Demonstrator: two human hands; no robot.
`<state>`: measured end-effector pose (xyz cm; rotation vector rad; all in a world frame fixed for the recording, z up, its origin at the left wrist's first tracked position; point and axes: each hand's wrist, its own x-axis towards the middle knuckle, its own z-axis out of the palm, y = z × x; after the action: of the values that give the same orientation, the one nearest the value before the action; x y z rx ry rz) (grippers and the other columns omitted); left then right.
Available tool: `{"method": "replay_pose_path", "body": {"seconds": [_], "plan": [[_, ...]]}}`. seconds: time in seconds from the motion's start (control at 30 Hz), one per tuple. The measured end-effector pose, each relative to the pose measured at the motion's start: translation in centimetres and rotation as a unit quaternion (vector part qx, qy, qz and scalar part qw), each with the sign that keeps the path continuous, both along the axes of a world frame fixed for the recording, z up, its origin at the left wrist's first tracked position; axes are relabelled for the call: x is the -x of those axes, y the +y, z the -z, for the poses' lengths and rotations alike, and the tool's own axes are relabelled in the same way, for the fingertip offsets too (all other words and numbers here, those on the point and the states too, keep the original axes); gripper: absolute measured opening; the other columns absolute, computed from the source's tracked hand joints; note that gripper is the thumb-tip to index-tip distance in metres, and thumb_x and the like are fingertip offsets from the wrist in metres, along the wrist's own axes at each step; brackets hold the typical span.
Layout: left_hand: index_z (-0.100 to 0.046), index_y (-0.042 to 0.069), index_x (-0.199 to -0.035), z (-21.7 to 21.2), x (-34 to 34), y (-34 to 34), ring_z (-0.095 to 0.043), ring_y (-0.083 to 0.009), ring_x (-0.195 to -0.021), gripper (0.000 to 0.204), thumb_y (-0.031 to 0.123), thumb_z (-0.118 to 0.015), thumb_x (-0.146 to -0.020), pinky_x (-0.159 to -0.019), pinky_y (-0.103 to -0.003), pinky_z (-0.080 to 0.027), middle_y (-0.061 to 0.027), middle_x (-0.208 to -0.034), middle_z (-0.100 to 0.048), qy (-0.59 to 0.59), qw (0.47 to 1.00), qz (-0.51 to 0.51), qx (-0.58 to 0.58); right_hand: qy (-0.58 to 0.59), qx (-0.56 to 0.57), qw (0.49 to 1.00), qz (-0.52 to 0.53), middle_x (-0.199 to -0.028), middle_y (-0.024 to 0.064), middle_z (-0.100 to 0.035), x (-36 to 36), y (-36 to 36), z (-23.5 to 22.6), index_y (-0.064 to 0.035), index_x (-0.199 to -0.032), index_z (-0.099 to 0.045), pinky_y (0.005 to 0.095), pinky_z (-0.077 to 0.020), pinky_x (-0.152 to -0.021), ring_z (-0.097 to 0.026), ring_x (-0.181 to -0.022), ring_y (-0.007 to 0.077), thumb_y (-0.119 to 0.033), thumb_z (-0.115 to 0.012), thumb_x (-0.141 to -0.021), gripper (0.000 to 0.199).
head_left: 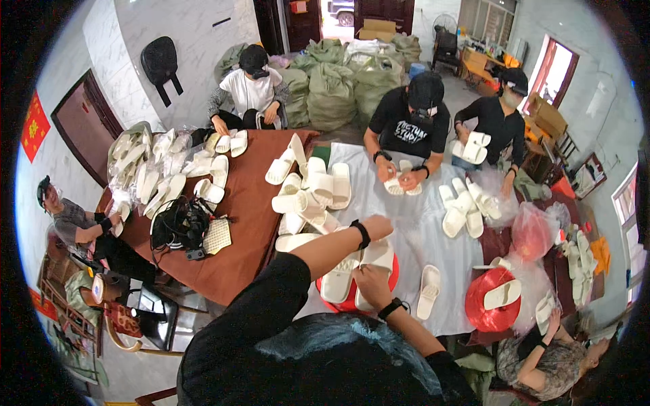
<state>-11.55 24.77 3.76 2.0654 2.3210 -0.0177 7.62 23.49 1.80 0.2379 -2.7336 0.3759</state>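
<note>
Two off-white slippers, one (pixel 336 283) nearer and one (pixel 377 256) farther to the right, lie on a round red object (pixel 391 283) at the table's near edge. My left hand (pixel 376 228) is closed just beyond them, its forearm crossing above the pair. At their right side my right hand (pixel 372 286) is also closed, against the slippers. What either hand grips is hidden or too fine to see. A single slipper (pixel 429 291) lies to the right of my right hand.
Loose slippers (pixel 315 183) pile up beyond my left forearm. A red roll (pixel 493 301) with a slipper on it stands at right. Across the table, a person (pixel 409 111) handles slippers; others work around. The brown table (pixel 250 237) holds bagged slippers and black cables (pixel 179 227).
</note>
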Motion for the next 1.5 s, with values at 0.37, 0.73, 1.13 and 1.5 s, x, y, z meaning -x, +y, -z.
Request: {"method": "replay_pose_path", "body": {"seconds": [0.37, 0.73, 1.13, 1.5], "plan": [[-0.060, 0.006, -0.084, -2.2, 0.2, -6.4, -0.065, -0.0344, -0.076, 0.007, 0.008, -0.056, -0.080, -0.066, -0.045, -0.051, -0.0159, -0.077, -0.064, -0.054, 0.984, -0.079, -0.149, 0.138, 0.045, 0.988, 0.051, -0.112, 0.0142, -0.058, -0.2, 0.6, -5.5, -0.0045, -0.115, -0.057, 0.0365, -0.0507, -0.083, -0.056, -0.106, 0.0313, -0.005, -0.062, -0.078, 0.037], [-0.067, 0.005, -0.093, -2.3, -2.4, -10.3, -0.067, -0.0287, -0.071, 0.013, 0.012, -0.062, -0.084, -0.063, -0.037, -0.051, -0.0163, -0.078, -0.067, -0.284, 0.845, -0.292, -0.348, -0.003, 0.433, 0.897, 0.085, -0.074, 0.0122, -0.067, 8.0, 3.6, -2.5, -0.0037, -0.110, -0.059, 0.0310, -0.0485, -0.058, -0.064, -0.061, 0.0222, -0.007, -0.054, -0.091, 0.019], [-0.064, 0.003, -0.085, 2.2, -2.0, -11.5, -0.059, -0.0091, -0.066, 0.010, 0.012, -0.067, -0.086, -0.060, -0.024, -0.048, -0.0030, -0.075, -0.065, -0.604, 0.541, -0.371, -0.452, 0.015, 0.491, 0.861, 0.130, -0.082, 0.0115, -0.062, 8.3, 2.3, -1.2, 0.0019, -0.087, -0.061, 0.0318, -0.0454, -0.071, -0.056, -0.074, 0.0185, -0.012, -0.056, -0.090, 0.015], [-0.056, 0.003, -0.085, 2.3, -2.8, -11.5, -0.055, -0.0086, -0.064, 0.011, 0.009, -0.065, -0.089, -0.058, -0.024, -0.046, -0.0005, -0.075, -0.059, -0.645, 0.505, -0.298, -0.490, -0.037, 0.472, 0.877, 0.085, -0.078, 0.0066, -0.059, 8.0, 2.1, -1.8, 0.0025, -0.077, -0.062, 0.0291, -0.0408, -0.066, -0.052, -0.073, 0.0144, -0.013, -0.054, -0.090, 0.022]]}}
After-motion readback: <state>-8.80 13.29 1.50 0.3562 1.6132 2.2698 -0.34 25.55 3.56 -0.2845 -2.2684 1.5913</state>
